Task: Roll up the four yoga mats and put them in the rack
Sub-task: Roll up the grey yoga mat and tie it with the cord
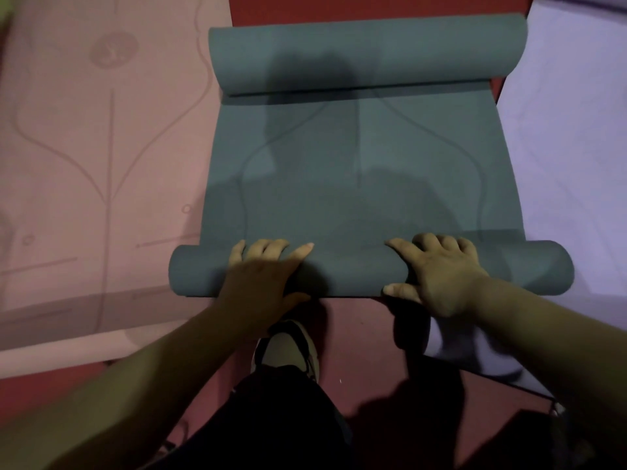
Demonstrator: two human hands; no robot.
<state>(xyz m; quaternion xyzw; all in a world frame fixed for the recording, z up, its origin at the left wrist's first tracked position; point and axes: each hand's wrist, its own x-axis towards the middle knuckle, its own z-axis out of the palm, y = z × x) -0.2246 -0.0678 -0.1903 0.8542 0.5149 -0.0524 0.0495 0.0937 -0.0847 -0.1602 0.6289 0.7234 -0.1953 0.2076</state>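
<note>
Teal mat lies lengthwise in front of you on the red floor, and both of its ends are rolled. The near roll sits right under your hands. The far roll, thicker, lies across the top of the view. Between them a flat stretch of the mat shows its printed lines.

Your left hand lies over the near roll left of its middle. Its fingers are spread and draped over the top to the far side, and its thumb is tucked against the near side. Your right hand holds the same roll right of its middle. Its fingers are bent over the crest and its thumb presses the near face. Both hands wrap the roll, so neither lies flat on it.

The ends of the near roll stick out past the flat part on both sides. The left end reaches the pink mat, which lies flat beside the teal one. The right end sits over the edge of the lilac mat, which is also spread out.

Your shoe stands on the floor just behind the near roll, between your forearms, with your black trousers below it.
</note>
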